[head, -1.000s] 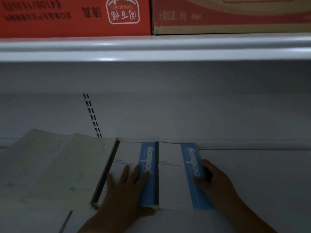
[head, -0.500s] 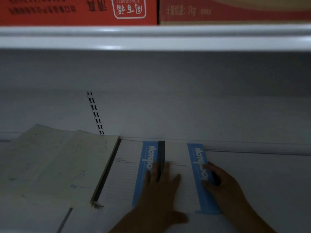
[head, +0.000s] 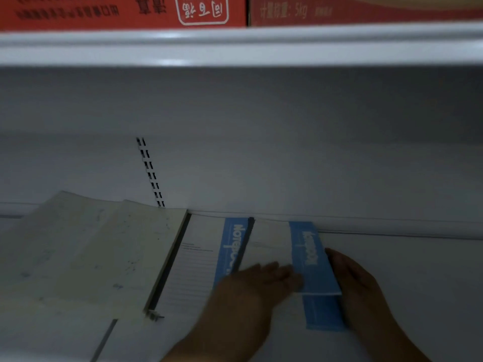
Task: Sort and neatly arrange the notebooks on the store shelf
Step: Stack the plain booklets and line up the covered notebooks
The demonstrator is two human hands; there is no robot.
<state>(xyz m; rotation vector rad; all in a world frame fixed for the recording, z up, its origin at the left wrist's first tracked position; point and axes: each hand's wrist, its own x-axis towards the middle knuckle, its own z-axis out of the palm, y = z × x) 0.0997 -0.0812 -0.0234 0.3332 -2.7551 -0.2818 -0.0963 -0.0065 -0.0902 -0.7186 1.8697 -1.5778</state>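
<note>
Lower centre, the left hand [head: 251, 291] lies flat, fingers straight, on the right-hand notebook [head: 309, 257]; the right hand [head: 358, 288], fingers straight, touches its right edge.

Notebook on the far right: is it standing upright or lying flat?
Lying flat: the notebook shows its blue-striped cover upward on the shelf, left hand resting on it.

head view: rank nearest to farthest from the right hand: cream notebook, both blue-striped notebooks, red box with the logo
1. Right blue-striped notebook, touching the right hand.
2. Left blue-striped notebook, just left of it.
3. Cream notebook, far left.
4. Red box, high up, left.
</note>
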